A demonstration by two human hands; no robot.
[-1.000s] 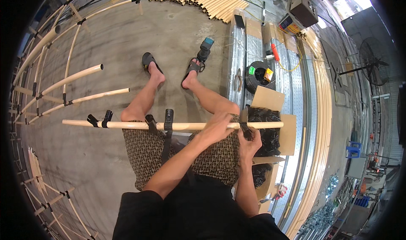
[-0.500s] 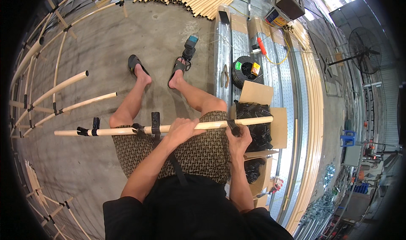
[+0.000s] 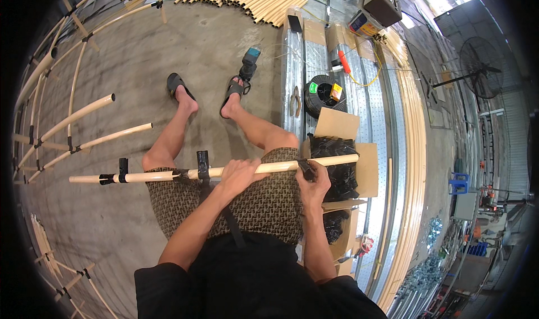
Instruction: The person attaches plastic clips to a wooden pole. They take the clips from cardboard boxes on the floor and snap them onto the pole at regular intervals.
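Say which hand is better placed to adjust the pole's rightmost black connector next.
Right, it appears: the right hand touches that black connector, while the left hand grips the pole farther left and would have to shift.

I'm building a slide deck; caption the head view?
Left hand holds a cream tube across the lap; right hand grips a black joint on it.

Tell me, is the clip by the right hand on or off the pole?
On: the black clip crosses the pole at the right hand.
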